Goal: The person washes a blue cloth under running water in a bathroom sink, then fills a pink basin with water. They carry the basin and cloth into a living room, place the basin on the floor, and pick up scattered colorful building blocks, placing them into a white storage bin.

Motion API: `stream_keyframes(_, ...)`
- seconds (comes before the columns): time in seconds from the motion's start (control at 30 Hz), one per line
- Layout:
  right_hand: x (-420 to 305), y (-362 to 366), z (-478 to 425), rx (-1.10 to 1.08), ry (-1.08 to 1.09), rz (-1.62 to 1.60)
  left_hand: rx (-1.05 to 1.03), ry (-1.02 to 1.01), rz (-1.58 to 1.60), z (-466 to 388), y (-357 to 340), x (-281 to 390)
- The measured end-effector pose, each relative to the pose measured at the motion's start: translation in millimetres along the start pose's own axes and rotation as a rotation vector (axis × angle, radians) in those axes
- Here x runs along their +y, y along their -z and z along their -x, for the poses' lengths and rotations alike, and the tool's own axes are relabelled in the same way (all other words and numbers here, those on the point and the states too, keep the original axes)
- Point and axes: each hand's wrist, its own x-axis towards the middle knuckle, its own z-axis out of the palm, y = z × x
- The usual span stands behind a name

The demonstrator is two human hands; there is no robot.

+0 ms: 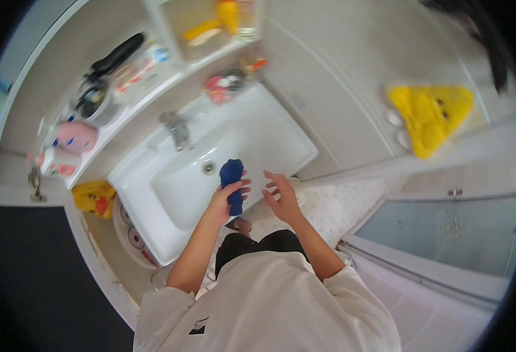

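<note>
A dark blue bundle of cloth [231, 178], rolled or folded lengthwise, is held in my left hand [223, 200] above the right front part of a white washbasin [178, 189]. My thumb lies across it and the fingertips show on its far side. To the right of it, my right hand [281, 198] is held up with fingers apart and bent, touching nothing. The basin's metal drain [208, 167] lies left of the cloth, and a chrome faucet [178, 132] stands on the back rim.
A shelf [130, 114] behind the basin holds a pink bottle [77, 137], a white bottle [60, 162] and a basket [101, 105]. Yellow cloths hang at right [432, 114] and lower left [95, 199]. A glass-paned door [443, 229] is at right.
</note>
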Motion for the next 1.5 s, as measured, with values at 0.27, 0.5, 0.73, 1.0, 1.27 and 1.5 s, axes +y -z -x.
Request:
stream_keyframes(0.27, 0.6, 163.3, 148.1, 0.218, -0.187, -0.249, -0.232, 0.112, -0.191, 2.4, -179.8, -128.5)
stream_keyframes(0.5, -4.9, 276.2, 273.2, 0.428, -0.312, -0.329, -0.445, 0.266, -0.214, -3.3, -329.1, -240.4)
stream_keyframes(0.73, 22.0, 344.0, 322.8, 0.636, -0.300, -0.266, -0.448, 0.409, -0.287, -25.7, -431.3, -303.0)
stream_keyframes(1.0, 63.1, 426.0, 280.8, 0.649, -0.320, -0.215, -0.248, 0.309, -0.158, -117.2, -501.5, -305.0)
stream_keyframes(1.27, 118.6, 528.0, 184.3, 0.570, -0.322, -0.188, 0.081, 0.106, 0.001, -251.8, -538.9, -276.3)
stream_keyframes(1.5, 158.2, 598.4, 105.4, 0.480, -0.337, -0.222, 0.251, -0.102, 0.038, -305.8, -568.4, -252.3)
